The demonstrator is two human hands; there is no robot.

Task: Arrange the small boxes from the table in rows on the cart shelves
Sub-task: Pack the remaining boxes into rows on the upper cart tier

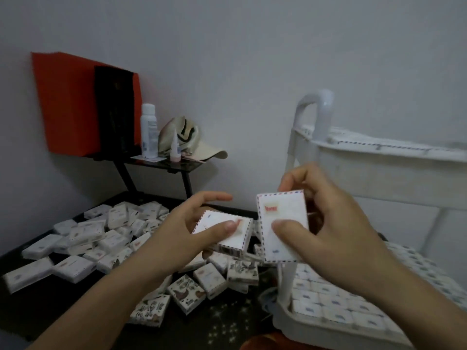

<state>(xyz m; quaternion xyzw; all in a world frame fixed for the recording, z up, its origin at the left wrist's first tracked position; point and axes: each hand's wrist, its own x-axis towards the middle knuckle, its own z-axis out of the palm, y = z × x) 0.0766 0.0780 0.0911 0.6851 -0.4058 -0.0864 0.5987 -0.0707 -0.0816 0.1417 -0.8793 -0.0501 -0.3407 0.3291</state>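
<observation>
Two boxes point(283, 213) in the hands point(341, 223)

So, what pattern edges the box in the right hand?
The box has a red-and-blue dashed border on white, seen best in the head view.

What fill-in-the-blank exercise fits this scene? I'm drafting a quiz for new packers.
The left hand and right hand each hold one small ____.
On the side table, the cap lies right of the white ____.
Neat rows already fill the lower shelf of the white ____.
Missing: box, bottle, cart.
</observation>
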